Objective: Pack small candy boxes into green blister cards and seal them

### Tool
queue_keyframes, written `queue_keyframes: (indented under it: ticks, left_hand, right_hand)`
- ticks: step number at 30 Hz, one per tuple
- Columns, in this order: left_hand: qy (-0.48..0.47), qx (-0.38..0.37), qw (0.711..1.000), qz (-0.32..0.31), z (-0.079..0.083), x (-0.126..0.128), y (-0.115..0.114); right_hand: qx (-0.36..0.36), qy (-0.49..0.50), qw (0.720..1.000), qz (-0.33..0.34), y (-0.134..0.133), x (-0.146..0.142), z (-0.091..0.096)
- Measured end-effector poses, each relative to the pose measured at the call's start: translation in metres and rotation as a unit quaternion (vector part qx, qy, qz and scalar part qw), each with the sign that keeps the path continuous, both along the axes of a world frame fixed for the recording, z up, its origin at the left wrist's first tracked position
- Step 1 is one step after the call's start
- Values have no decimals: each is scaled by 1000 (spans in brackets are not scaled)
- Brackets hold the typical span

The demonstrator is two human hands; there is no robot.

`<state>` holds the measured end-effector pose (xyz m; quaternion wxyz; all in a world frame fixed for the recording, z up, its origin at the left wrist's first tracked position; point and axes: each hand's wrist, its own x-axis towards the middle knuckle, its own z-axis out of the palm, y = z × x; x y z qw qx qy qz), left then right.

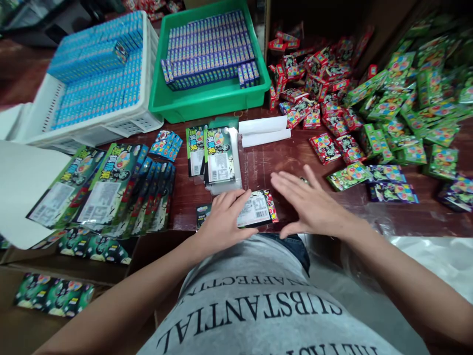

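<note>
At the table's front edge lies a flat printed pack [255,211] with a white barcode label and red at its right end. My left hand [226,217] lies across its left part, fingers at the far edge and thumb at the near edge, holding it; some of the pack is hidden below. My right hand [308,204] is open just to the right of the pack, fingers spread, holding nothing. Beyond the left hand lie flat clear sleeves [220,158] with green-black printed fronts. Small blue boxes [166,145] sit beside them.
Filled packs [101,197] overlap at the left. Behind stand a white basket [136,121] of blue boxes and a green tray [207,108] of purple boxes. Red boxes [325,148] and green boxes [401,135] are heaped at the right. Folded white paper [264,130] lies mid-table.
</note>
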<state>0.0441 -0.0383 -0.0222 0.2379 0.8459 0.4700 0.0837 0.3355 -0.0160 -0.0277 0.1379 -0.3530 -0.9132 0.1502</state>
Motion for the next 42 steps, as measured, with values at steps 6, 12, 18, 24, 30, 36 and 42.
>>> queue_keyframes:
  ticks: [6, 12, 18, 24, 30, 36, 42]
  left_hand:
    - [12, 7, 1000, -13, -1, -4, 2]
    - [-7, 2, 1000, -10, 3, 10, 2]
    - [-22, 14, 1000, 9, 1, 16, 1]
    - [-46, 23, 999, -13, 7, 14, 8]
    - [-52, 53, 997, -23, 14, 14, 14]
    - [-53, 103, 993, 39, 18, 25, 14]
    - [-72, 128, 985, 90, 24, 46, 23]
  right_hand:
    - [-61, -82, 995, 16, 6, 63, 16]
    - [-93, 21, 995, 19, 19, 32, 6]
    - [-118, 107, 987, 1, 3, 0, -9]
    - [-170, 133, 976, 36, 2, 17, 12]
    - [-185, 159, 965, -93, 15, 10, 14]
    - [-217, 310, 892, -247, 14, -9, 1]
    - [-137, 408, 849, -308, 33, -23, 14]
